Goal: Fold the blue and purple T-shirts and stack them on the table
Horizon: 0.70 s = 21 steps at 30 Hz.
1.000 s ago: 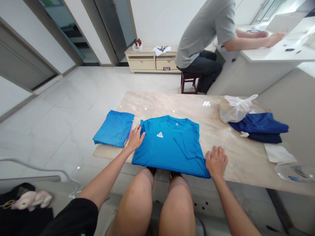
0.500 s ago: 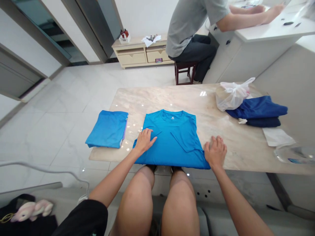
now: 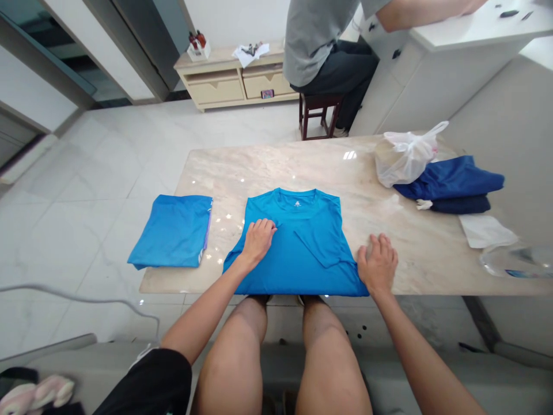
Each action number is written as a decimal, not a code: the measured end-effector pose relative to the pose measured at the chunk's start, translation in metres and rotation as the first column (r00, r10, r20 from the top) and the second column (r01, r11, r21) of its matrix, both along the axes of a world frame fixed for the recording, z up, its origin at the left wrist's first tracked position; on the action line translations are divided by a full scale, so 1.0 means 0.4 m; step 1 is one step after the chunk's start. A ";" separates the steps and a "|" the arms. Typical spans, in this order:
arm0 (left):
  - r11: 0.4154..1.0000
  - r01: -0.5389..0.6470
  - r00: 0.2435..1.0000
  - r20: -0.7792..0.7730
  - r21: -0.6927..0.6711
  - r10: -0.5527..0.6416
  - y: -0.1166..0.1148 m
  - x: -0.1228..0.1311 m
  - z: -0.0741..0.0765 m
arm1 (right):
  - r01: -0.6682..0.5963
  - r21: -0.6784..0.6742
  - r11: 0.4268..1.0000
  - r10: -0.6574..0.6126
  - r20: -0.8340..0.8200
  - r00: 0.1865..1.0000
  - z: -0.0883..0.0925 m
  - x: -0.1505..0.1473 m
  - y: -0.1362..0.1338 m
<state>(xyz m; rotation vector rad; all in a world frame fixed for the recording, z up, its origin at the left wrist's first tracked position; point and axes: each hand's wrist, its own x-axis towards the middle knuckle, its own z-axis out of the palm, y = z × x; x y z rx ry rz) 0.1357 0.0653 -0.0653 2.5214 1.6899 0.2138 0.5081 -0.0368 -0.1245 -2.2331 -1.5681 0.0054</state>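
A blue T-shirt (image 3: pixel 302 253) lies partly folded in front of me, its neckline away from me and its bottom edge along the table's near edge. My left hand (image 3: pixel 259 241) is on the left part of the shirt, fingers drawn together in a pinch at a crease of the fabric. At the shirt's lower right corner, my right hand (image 3: pixel 378 265) rests palm down on the table, fingers spread and its thumb side touching the cloth. To the left sits a folded blue garment (image 3: pixel 173 230) with a patterned edge, slightly overhanging the table.
On the right of the marble table (image 3: pixel 259 164) are a white plastic bag (image 3: pixel 404 158), dark blue clothing (image 3: pixel 453 187), white paper (image 3: pixel 486 229) and a clear plastic bottle (image 3: pixel 516 260). Beyond it, a person in a grey shirt (image 3: pixel 313 43) sits on a stool (image 3: pixel 317 109).
My left hand has moved slightly up and right over the shirt, and its fingers have closed from apart to a pinch. My right hand stays in place. The view has shifted a little.
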 end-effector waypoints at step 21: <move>0.993 0.115 0.979 0.171 -0.037 -0.107 0.019 0.016 -0.042 | 0.004 0.010 1.000 -0.004 0.022 1.000 0.001 0.006 -0.002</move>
